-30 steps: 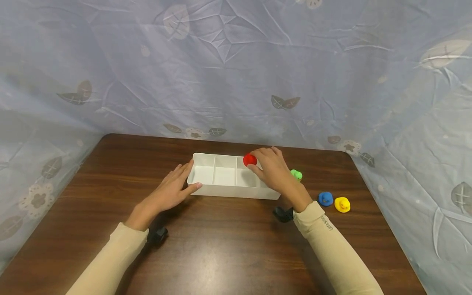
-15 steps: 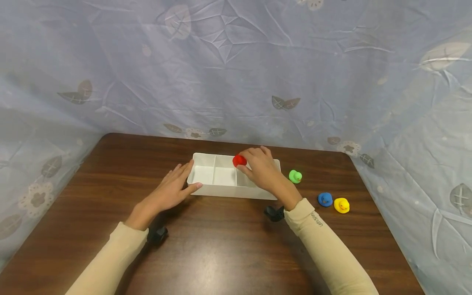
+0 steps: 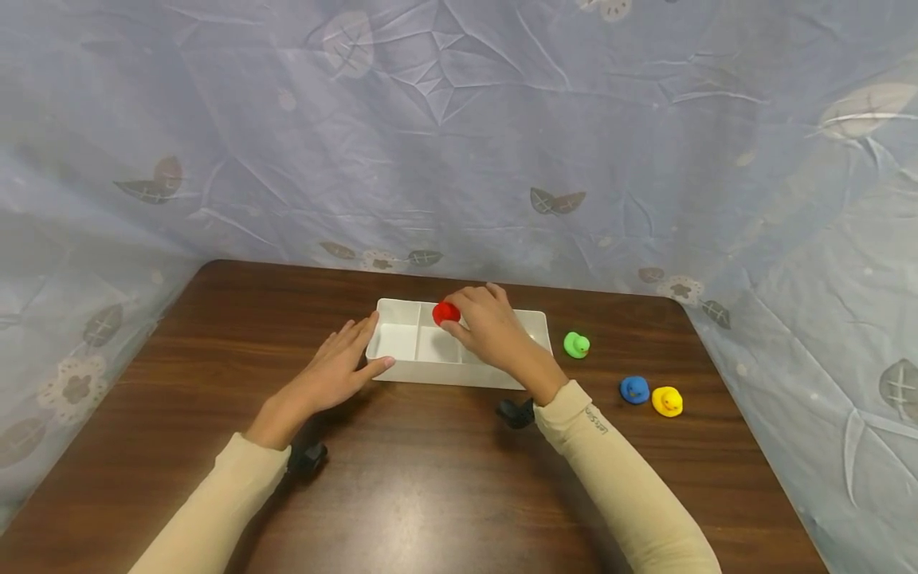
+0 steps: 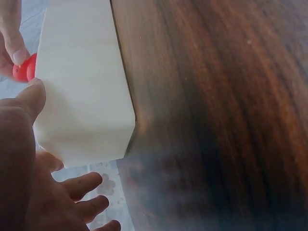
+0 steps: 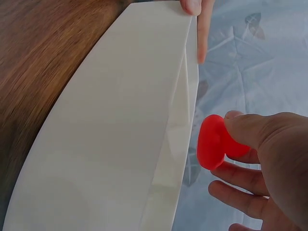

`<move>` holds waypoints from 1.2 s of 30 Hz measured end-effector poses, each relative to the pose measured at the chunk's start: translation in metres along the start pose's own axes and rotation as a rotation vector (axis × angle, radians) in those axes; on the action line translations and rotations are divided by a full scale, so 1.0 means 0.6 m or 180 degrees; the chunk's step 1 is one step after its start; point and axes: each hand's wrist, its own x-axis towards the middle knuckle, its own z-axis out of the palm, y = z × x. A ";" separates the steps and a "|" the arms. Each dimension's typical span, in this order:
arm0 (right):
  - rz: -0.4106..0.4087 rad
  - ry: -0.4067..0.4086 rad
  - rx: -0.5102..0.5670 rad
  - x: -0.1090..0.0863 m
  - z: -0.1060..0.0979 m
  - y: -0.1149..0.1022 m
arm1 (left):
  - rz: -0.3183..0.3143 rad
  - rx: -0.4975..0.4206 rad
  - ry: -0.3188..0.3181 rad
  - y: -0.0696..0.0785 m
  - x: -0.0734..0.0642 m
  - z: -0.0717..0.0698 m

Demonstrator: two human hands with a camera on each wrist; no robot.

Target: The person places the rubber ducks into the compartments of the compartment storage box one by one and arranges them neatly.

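Observation:
A small red rubber duck (image 3: 446, 313) is pinched between the thumb and fingers of my right hand (image 3: 489, 331), above the second compartment from the left of a long white divided box (image 3: 459, 373). The right wrist view shows the duck (image 5: 211, 142) beside the box's open top, apart from the rim. At the box's left end my left hand (image 3: 333, 371) rests with straight fingers, its thumb touching the front corner. In the left wrist view that hand's fingers (image 4: 85, 185) are spread past the box's end. My right hand hides part of the right compartments.
Right of the box lie a green duck (image 3: 576, 344), a blue duck (image 3: 634, 390) and a yellow duck (image 3: 668, 401) on the brown wooden table (image 3: 402, 494). A patterned pale cloth (image 3: 459, 159) hangs behind the table and along its sides.
My right hand has carried the red duck leftward over the box, from the third compartment to the second. The green duck has come into fuller view. My left hand has stayed put.

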 end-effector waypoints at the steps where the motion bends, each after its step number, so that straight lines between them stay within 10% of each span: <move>1: -0.0003 -0.0010 -0.0010 0.002 0.000 -0.003 | -0.0012 -0.0006 -0.0007 0.001 0.000 0.000; 36: -0.0275 -0.0251 0.0010 0.052 0.036 -0.075 | -0.0125 0.0028 -0.0098 -0.001 -0.001 -0.002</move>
